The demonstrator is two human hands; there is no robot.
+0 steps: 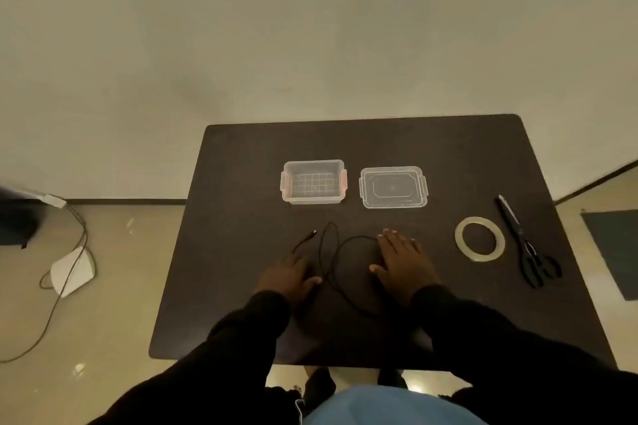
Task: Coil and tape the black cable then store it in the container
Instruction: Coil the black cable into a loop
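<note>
Up at the far side of the dark, matte worktop [448, 155] sits the clear plastic container [313, 182], rectangular with rounded corners, orange-red latches on its short ends and a grid pattern showing through its base. Nothing is inside it. Just to its right, apart from it, lies the clear lid [393, 187], flat on the surface, with a raised octagonal outline moulded into it.

Nearer the person, the black cable [330, 252] sprawls in loose, uneven loops on the worktop, thin and flexible, one plug end pointing toward the container's near left corner. It is uncoiled and untaped.

The left hand [290, 275] lies low on the worktop at the left side of the loops, fingers spread and relaxed, thumb beside a strand; whether it actually has a grip on the cable, I cannot tell. The right hand [402, 262] rests flat, palm down, fingers extended, at the right edge of the largest loop, with nothing clasped in it. Both arms are in black sleeves.

Off to the right lies a roll of clear tape [480, 239], a flat glossy ring, and just beyond it black-handled scissors [524, 245], blades closed and pointing away.
</note>
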